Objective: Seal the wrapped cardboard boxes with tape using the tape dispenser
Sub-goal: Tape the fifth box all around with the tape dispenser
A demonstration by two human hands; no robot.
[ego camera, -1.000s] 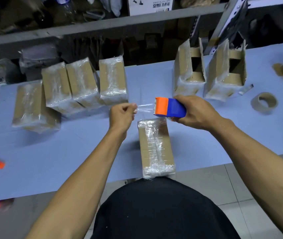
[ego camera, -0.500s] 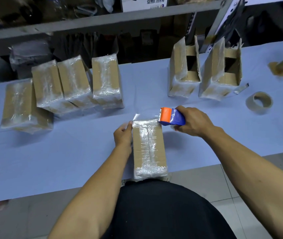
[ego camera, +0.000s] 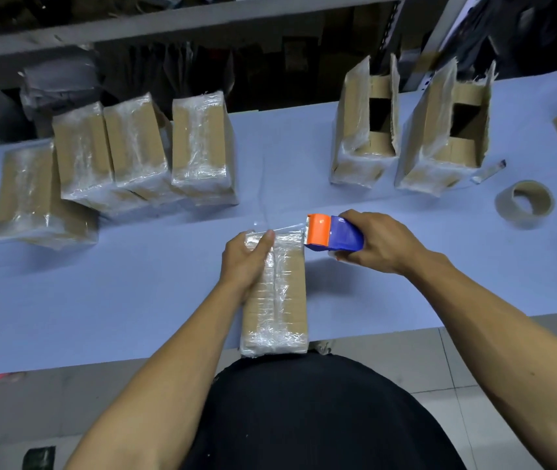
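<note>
Fingers (ego camera: 263, 240) of left hand (ego camera: 241, 262) wrapped on box (ego camera: 279, 300) far end, right hand (ego camera: 377, 242) clamped on tape dispenser (ego camera: 333, 233)

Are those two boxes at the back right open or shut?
Open. Both boxes stand on end, flaps apart, with dark hollow insides showing.

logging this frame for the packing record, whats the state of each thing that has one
wrapped cardboard box at the table's near edge: lying flat, left hand pressing its far end
orange and blue tape dispenser: gripped by right hand, clear tape stretched to the box
two open-topped cardboard boxes: unsealed
four wrapped boxes at far left: closed
brown tape roll: lying flat, untouched
</note>
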